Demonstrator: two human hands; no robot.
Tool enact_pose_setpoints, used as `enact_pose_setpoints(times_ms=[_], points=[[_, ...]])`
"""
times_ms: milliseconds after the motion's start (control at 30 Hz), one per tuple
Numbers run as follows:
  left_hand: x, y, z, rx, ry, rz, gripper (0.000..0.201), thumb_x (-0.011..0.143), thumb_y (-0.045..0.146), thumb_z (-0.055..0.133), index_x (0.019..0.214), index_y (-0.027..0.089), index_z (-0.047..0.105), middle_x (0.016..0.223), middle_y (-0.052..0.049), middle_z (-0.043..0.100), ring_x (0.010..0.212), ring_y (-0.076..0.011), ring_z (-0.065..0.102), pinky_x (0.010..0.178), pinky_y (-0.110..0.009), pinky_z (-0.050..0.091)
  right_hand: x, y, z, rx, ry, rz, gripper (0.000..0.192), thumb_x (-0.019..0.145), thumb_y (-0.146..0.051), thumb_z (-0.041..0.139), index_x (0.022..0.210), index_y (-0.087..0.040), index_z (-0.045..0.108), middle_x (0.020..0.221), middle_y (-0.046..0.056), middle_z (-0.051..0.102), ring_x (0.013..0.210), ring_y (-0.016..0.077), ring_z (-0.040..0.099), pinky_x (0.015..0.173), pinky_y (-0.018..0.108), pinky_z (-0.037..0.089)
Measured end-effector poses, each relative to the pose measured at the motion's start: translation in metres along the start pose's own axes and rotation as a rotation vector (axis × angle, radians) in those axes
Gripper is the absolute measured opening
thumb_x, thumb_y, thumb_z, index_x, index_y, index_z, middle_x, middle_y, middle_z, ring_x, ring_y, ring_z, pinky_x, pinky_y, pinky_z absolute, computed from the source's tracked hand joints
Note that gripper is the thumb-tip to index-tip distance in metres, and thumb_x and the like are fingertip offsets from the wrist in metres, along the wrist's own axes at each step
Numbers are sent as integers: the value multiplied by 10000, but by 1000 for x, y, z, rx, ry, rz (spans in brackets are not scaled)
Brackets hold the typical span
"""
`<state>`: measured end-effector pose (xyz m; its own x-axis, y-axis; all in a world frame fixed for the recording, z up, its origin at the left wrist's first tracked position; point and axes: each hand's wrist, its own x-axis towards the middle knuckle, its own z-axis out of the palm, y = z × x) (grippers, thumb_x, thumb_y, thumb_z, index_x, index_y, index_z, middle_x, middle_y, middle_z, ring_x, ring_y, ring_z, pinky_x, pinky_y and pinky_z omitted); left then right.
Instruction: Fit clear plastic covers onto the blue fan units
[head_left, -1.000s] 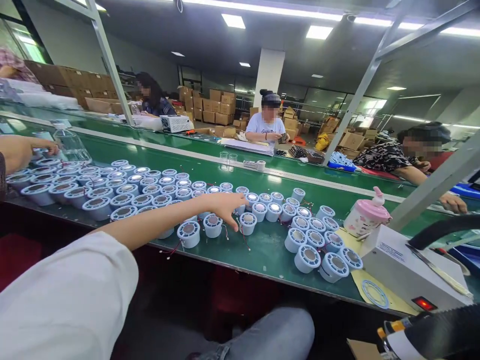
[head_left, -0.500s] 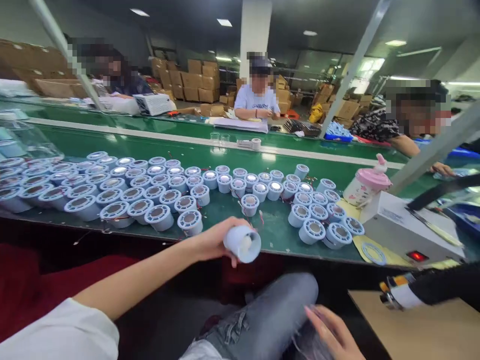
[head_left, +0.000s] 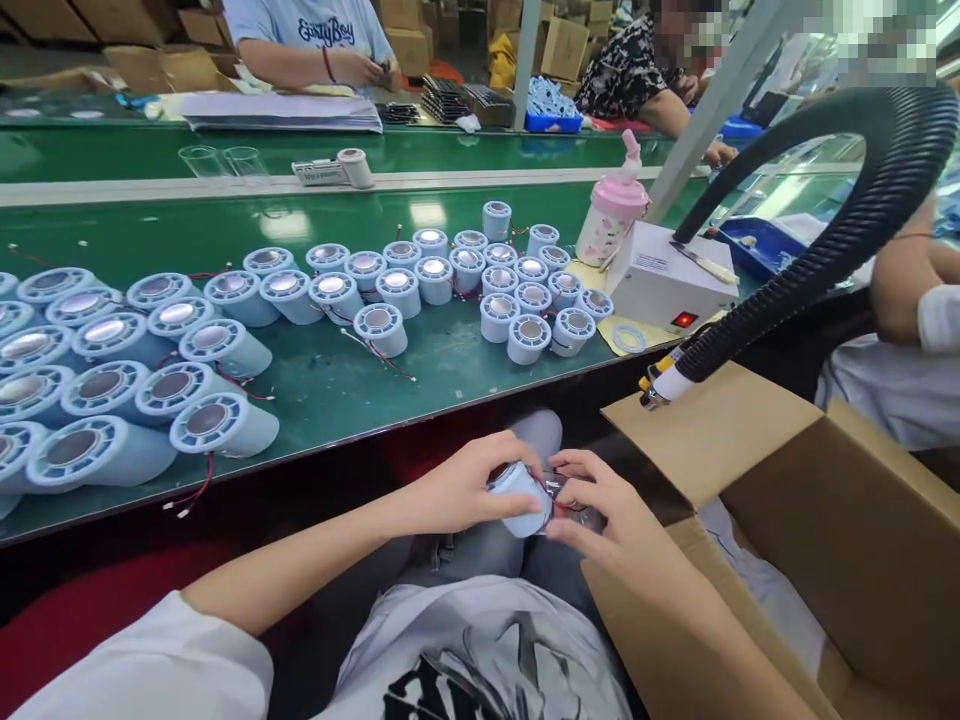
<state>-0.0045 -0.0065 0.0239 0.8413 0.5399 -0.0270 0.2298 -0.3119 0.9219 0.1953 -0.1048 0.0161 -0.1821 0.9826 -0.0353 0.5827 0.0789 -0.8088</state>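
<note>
Above my lap, my left hand is wrapped round a light-blue plastic cylinder housing, its fingers over the top and thumb along the near side. My right hand comes in from the right with bent fingers, pinching a clear, crinkled plastic piece against the housing's right end. Thin red wire shows between the two hands. Whether the clear piece is a bag cannot be made out. On the bench, many similar blue housings stand with round metallic discs on top and red wires trailing.
The green bench edge runs ahead of my hands. At right stand an open cardboard box, a black flexible hose, a white box with a red switch and a pink-lidded cup. Co-workers sit across the bench and at right.
My left hand has brought the housing back from the bench edge to above my lap. My right hand has come up to meet it with the clear plastic. The view has turned right and down.
</note>
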Motion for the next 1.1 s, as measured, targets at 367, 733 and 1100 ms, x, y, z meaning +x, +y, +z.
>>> enact_pose_setpoints(times_ms=[367, 733, 1100], points=[[-2, -32, 24, -73, 73, 146, 686, 605, 386, 852, 1231, 241, 612, 1226, -112, 562, 1161, -272, 535, 994, -408, 443, 4, 11, -2, 580, 226, 279, 299, 711, -321, 768, 480, -191, 630, 930, 91, 699, 901, 243, 643, 716, 316, 509], [-7, -16, 27, -696, -32, -169, 654, 710, 245, 783, 1298, 223, 497, 1370, -123, 510, 1075, -220, 613, 877, -349, 529, -15, 16, -6, 272, 123, -70, 497, 726, -279, 814, 1194, -316, 654, 1363, 54, 575, 1245, 295, 536, 1000, 434, 498], [-11, -8, 18, -428, -77, 12, 775, 671, 237, 826, 1368, 288, 493, 1362, -85, 546, 1202, -249, 561, 985, -339, 485, -30, 14, -5, 397, 108, 83, 447, 776, -352, 774, 1183, -313, 592, 1257, 38, 638, 1165, 271, 601, 934, 380, 554]])
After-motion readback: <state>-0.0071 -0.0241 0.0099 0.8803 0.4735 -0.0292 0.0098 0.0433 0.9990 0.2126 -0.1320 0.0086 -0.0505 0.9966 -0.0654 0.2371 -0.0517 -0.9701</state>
